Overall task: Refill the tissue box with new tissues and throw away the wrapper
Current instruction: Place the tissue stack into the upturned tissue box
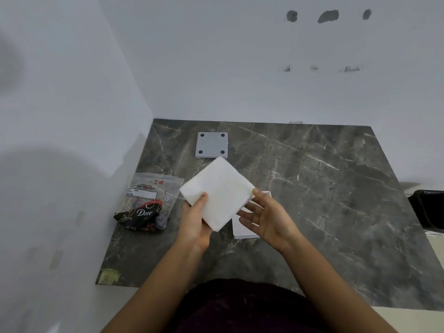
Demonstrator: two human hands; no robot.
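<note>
Tissues (219, 192) above box (242, 230), wrapper (146, 203) beside.

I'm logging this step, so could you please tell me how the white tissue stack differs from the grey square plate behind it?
The tissue stack is white, while the grey plate has four dark dots at its corners. The stack is held up in the left hand, turned corner-on like a diamond; the plate lies flat on the marble counter, edges squared to the wall. The right hand touches only the stack. Both are square.
</note>
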